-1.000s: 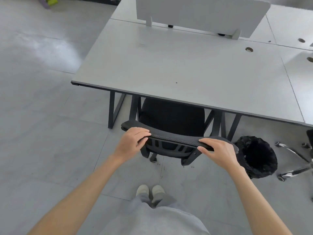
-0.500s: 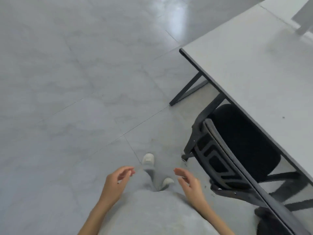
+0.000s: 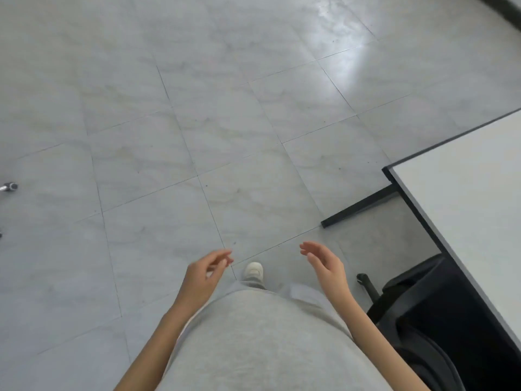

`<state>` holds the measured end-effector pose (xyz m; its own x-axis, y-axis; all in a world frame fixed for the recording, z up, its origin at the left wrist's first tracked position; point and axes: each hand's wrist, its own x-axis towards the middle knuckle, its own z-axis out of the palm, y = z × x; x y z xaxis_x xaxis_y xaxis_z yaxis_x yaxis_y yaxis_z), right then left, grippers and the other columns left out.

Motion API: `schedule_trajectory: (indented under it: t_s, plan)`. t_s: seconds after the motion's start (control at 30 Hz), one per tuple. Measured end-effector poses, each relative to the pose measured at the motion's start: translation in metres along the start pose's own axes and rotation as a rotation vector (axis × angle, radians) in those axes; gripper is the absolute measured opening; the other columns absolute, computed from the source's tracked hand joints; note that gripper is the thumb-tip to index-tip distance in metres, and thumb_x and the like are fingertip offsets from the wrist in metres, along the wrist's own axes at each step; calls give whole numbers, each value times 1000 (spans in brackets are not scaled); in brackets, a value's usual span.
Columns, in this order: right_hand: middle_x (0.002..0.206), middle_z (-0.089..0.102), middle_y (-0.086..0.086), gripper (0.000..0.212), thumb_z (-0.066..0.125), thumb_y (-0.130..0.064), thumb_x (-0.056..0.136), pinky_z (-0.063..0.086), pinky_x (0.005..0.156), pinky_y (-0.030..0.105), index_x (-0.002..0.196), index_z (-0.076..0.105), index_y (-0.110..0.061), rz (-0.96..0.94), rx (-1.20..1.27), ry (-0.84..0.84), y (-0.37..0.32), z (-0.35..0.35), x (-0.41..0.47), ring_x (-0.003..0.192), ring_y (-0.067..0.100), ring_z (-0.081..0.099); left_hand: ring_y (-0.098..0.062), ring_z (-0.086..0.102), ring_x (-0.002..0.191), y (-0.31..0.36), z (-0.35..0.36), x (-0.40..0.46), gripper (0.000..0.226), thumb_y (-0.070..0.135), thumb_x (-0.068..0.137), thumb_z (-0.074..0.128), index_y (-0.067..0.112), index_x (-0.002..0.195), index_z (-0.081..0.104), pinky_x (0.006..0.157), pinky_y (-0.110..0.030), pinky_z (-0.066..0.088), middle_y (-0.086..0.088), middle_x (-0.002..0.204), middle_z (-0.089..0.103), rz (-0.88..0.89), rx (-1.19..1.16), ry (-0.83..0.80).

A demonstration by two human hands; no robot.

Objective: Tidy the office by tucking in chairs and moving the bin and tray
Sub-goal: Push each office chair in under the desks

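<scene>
Far left edge: I see a small metal caster tip on the floor, cut off by the frame; I cannot tell what it belongs to.
Floor: grey marbled floor tiles fill most of my view, with a bright glare patch toward the upper right.
Left hand: my left hand hangs free in front of the body, above the floor, touching nothing.
Left fingers: the fingers are loosely curled with the thumb near the fingertips, and they grip nothing.
Body: grey trousers fill the lower middle, and one white shoe shows on the floor between my two hands.
Right hand: my right hand is also free in the air, palm turned inward, well apart from the chair.
Right fingers: spread and slightly bent, open, holding nothing.
Chair: the black chair sits at the lower right, its seat pushed partly under the table edge; one caster arm sticks out toward my right forearm.
Table: the pale table with a dark rim enters from the right, its corner pointing left, and a dark table foot lies on the floor below that corner.
Bin and tray: I see neither of them from here.
</scene>
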<state>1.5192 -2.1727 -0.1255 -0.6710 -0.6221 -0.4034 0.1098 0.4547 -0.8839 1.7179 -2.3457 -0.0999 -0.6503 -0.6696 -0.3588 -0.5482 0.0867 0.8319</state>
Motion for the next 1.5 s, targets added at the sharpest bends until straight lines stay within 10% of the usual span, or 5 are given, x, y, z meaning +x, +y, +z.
schedule_trajectory:
  t_s: [0.4,0.9,1.17,1.5]
  plan:
    - [99,70,-6,32,49,-1,90,49,83,27,96,63,-29,114,156,267,-54,-36,184,94,7,65,1,65,89,151,5,301,20,19,94,48,21,107,63,77,-5,44,18,85,70,223,-6,-230]
    - [97,68,-6,33,45,3,91,49,78,18,96,59,-26,-152,251,358,-243,-179,547,91,9,65,-5,65,84,247,17,590,28,9,94,48,33,97,63,73,-11,49,19,92,70,107,-55,-78]
    - [91,72,-8,35,48,4,90,50,80,30,93,63,-28,48,311,591,-236,-263,669,89,11,67,-1,65,84,398,108,809,22,24,85,45,34,98,61,75,-12,48,19,94,68,313,53,-366]
    - [95,70,-16,34,48,9,88,48,76,12,92,64,-21,195,456,1042,-233,-393,728,86,6,66,1,65,87,609,288,988,23,36,85,44,38,103,58,74,-9,47,21,93,67,644,260,-809]
